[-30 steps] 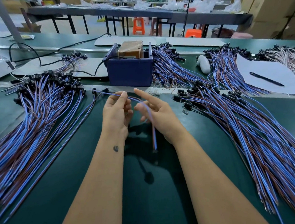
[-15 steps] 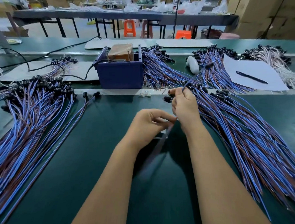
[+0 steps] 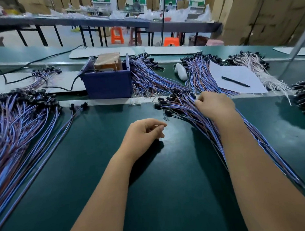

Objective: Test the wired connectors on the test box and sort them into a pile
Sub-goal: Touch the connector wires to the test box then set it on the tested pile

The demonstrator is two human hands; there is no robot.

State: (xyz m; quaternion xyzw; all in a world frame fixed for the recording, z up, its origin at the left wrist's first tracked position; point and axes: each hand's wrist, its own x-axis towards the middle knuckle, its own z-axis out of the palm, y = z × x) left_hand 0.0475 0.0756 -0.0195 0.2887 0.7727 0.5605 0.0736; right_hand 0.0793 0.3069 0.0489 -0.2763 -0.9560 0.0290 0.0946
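The blue test box (image 3: 108,84) stands at the back centre of the green mat, with a brown block (image 3: 107,60) in it. A big pile of blue-brown wired connectors (image 3: 17,124) fans out on the left, and two single ones (image 3: 73,111) lie beside it. A second pile (image 3: 181,107) lies on the right. My right hand (image 3: 215,105) rests on that right pile near its black connector ends, fingers curled into the wires. My left hand (image 3: 143,133) hovers over the bare mat in the middle, fingers loosely curled, holding nothing that I can see.
Behind the rail lie more wire bundles (image 3: 146,75), a white object (image 3: 181,72), and a sheet of paper (image 3: 233,71) with a black pen (image 3: 235,81). A pale-wired bundle (image 3: 256,65) and a dark pile (image 3: 304,98) sit far right. A black cable (image 3: 42,87) runs to the box.
Both hands held one wire at the centre a second ago. They then shifted right; the right hand now sits deeper on the right pile and the left hand has let go.
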